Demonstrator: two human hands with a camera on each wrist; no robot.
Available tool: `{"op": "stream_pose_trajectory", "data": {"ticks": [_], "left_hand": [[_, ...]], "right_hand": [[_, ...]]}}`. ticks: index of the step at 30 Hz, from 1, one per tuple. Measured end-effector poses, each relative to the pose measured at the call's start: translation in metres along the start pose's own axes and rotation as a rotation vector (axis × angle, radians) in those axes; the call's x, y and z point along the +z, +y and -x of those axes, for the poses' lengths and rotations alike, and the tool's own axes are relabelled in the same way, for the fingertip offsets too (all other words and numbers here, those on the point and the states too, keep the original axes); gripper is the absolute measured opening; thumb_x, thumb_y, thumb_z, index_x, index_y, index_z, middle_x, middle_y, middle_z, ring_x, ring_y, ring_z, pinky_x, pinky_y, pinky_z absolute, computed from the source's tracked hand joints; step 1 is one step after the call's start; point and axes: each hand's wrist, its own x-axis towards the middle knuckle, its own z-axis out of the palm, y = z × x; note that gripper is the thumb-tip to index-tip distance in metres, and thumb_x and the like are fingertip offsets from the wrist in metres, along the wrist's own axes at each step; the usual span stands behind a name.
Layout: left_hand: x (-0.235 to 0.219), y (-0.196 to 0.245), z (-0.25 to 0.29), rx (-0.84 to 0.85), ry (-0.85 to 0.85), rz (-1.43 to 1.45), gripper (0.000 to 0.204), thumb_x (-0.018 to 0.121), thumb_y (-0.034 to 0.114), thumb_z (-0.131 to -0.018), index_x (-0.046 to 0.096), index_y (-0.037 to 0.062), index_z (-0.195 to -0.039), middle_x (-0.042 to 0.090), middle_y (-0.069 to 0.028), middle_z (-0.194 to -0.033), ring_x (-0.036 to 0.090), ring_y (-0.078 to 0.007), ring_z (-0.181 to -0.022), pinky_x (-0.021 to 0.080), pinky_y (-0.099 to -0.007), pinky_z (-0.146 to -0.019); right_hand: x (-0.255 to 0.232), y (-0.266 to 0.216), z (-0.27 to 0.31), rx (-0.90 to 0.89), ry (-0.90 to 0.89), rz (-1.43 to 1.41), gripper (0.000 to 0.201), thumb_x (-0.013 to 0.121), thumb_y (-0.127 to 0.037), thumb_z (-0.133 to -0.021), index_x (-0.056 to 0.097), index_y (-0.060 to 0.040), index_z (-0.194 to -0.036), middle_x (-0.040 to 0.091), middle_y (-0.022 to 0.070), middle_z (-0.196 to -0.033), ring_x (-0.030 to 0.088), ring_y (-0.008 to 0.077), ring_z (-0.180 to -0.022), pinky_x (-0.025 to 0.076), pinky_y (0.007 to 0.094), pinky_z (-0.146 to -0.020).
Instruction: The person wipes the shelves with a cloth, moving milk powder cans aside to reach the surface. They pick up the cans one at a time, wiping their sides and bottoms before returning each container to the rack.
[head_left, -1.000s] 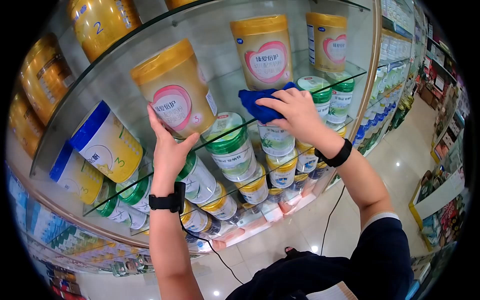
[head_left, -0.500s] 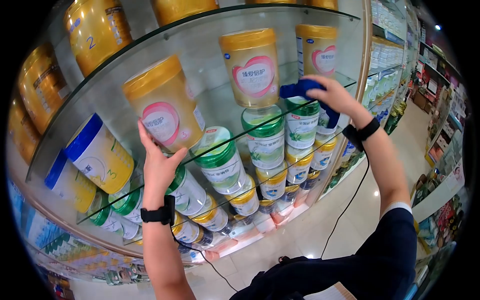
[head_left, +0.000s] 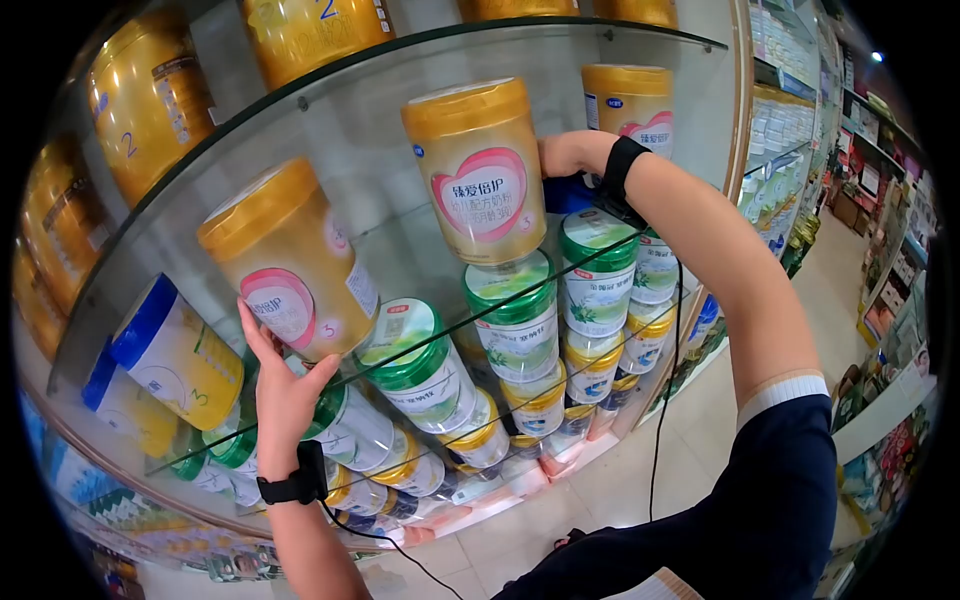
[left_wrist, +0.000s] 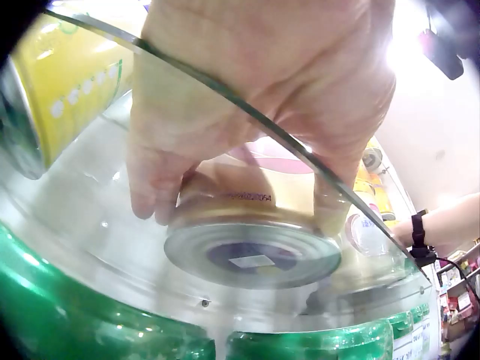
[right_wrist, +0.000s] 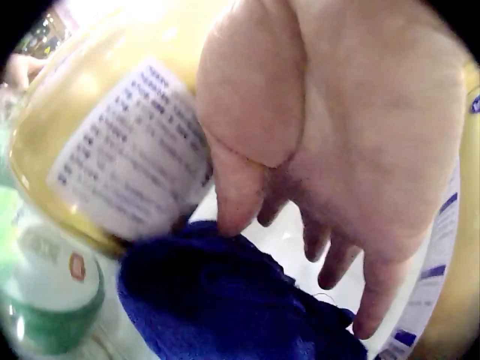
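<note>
My left hand (head_left: 283, 390) grips the lower front of a gold milk powder can (head_left: 290, 260) with a pink heart label, at the glass shelf's edge. In the left wrist view the thumb and fingers lie on opposite sides of the can, just above its metal base (left_wrist: 251, 255). My right hand (head_left: 572, 153) reaches in behind the side of a second gold can (head_left: 475, 170); the head view hides its fingertips. A blue cloth (right_wrist: 217, 292) lies bunched under that hand, and the fairly straight fingers reach down at its edge.
A third gold can (head_left: 630, 100) stands to the right of my right hand. Green-lidded cans (head_left: 510, 315) fill the shelf below. Blue-lidded yellow cans (head_left: 180, 350) stand at left. The upper shelf's glass edge (head_left: 300, 85) runs above, with gold cans on it.
My right hand has moved with the blue cloth from the shelf's front edge, first rightward, then deeper in between the gold cans. The left hand keeps its hold; the head view has shifted.
</note>
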Motion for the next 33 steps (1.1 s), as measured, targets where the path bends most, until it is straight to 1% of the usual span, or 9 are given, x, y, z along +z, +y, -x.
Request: {"op": "stream_pose_trajectory", "data": {"ticks": [3, 8, 18, 22, 25, 26, 29, 31, 33], "left_hand": [[0.001, 0.001, 0.000, -0.014, -0.001, 0.038, 0.115, 0.074, -0.001, -0.073, -0.006, 0.0130, -0.154, 0.031, -0.0231, -0.148, 0.039, -0.0314, -0.134, 0.033, -0.0376, -0.110], [0.002, 0.005, 0.000, -0.050, 0.010, 0.067, 0.115, 0.074, -0.003, -0.072, -0.005, 0.0133, -0.155, 0.031, -0.0218, -0.148, 0.037, -0.0309, -0.135, 0.030, -0.0383, -0.112], [0.002, 0.002, 0.001, -0.039, 0.003, 0.103, 0.114, 0.070, -0.006, -0.072, -0.007, 0.0136, -0.155, 0.032, -0.0227, -0.147, 0.039, -0.0306, -0.134, 0.028, -0.0382, -0.113], [0.003, 0.001, 0.000, -0.025, 0.008, 0.090, 0.115, 0.070, -0.004, -0.072, -0.008, 0.0129, -0.154, 0.033, -0.0237, -0.146, 0.039, -0.0308, -0.134, 0.028, -0.0379, -0.114], [0.001, -0.004, -0.001, 0.021, 0.060, 0.039, 0.113, 0.074, 0.004, -0.074, -0.006, 0.0101, -0.154, 0.033, -0.0228, -0.147, 0.037, -0.0310, -0.135, 0.026, -0.0402, -0.114], [0.003, -0.005, -0.001, 0.056, 0.112, 0.005, 0.112, 0.074, 0.006, -0.075, -0.004, 0.0090, -0.154, 0.034, -0.0218, -0.147, 0.037, -0.0311, -0.135, 0.026, -0.0410, -0.115], [0.010, -0.013, 0.000, 0.162, 0.419, 0.058, 0.084, 0.072, 0.012, -0.082, 0.021, 0.0028, -0.149, 0.041, -0.0156, -0.143, 0.042, -0.0286, -0.131, 0.031, -0.0418, -0.111], [0.013, -0.008, 0.006, 0.218, 0.628, 0.189, 0.069, 0.070, 0.011, -0.085, 0.035, 0.0013, -0.143, 0.044, -0.0138, -0.139, 0.045, -0.0262, -0.127, 0.035, -0.0404, -0.109], [0.038, 0.015, 0.019, 0.337, 0.611, 0.226, 0.049, 0.068, 0.006, -0.086, 0.047, 0.0009, -0.130, 0.049, -0.0116, -0.132, 0.049, -0.0219, -0.120, 0.042, -0.0361, -0.100]], "right_hand": [[0.010, -0.010, 0.014, 0.054, -0.189, -0.099, 0.043, 0.053, -0.020, -0.089, 0.058, -0.0025, -0.128, 0.061, 0.0219, -0.125, 0.058, 0.0359, -0.113, 0.046, 0.0410, -0.093], [0.015, -0.012, 0.034, 0.115, -0.219, -0.071, 0.065, 0.047, -0.016, -0.091, 0.026, -0.0071, -0.151, 0.052, 0.0263, -0.135, 0.051, 0.0402, -0.122, 0.041, 0.0418, -0.100], [0.038, 0.013, 0.104, -0.162, 0.025, -0.065, 0.055, 0.048, -0.015, -0.095, 0.034, -0.0099, -0.148, 0.046, 0.0233, -0.141, 0.046, 0.0369, -0.129, 0.037, 0.0394, -0.107], [0.020, -0.016, 0.127, 0.057, 0.004, 0.091, 0.065, 0.057, -0.018, -0.090, 0.031, -0.0038, -0.148, 0.039, 0.0260, -0.146, 0.040, 0.0380, -0.134, 0.034, 0.0375, -0.111], [0.037, -0.030, 0.119, -0.067, 0.429, -0.331, 0.081, 0.066, -0.023, -0.084, 0.024, 0.0021, -0.149, 0.035, 0.0274, -0.148, 0.037, 0.0368, -0.137, 0.032, 0.0374, -0.112], [0.033, -0.048, 0.121, -0.038, 0.381, -0.621, 0.095, 0.071, -0.027, -0.084, 0.010, 0.0005, -0.152, 0.022, 0.0240, -0.155, 0.024, 0.0318, -0.144, 0.023, 0.0376, -0.116], [0.040, -0.079, 0.108, -0.010, 0.484, -1.168, 0.119, 0.079, -0.038, -0.077, -0.005, 0.0013, -0.152, 0.014, 0.0283, -0.156, 0.022, 0.0351, -0.144, 0.023, 0.0394, -0.115], [0.039, -0.088, 0.102, -0.006, 0.479, -1.252, 0.132, 0.082, -0.043, -0.073, -0.015, -0.0006, -0.150, 0.005, 0.0298, -0.156, 0.015, 0.0336, -0.146, 0.018, 0.0390, -0.117], [0.040, -0.092, 0.097, -0.008, 0.525, -1.311, 0.133, 0.082, -0.044, -0.072, -0.016, -0.0006, -0.150, 0.005, 0.0304, -0.156, 0.014, 0.0330, -0.146, 0.016, 0.0392, -0.117]]}}
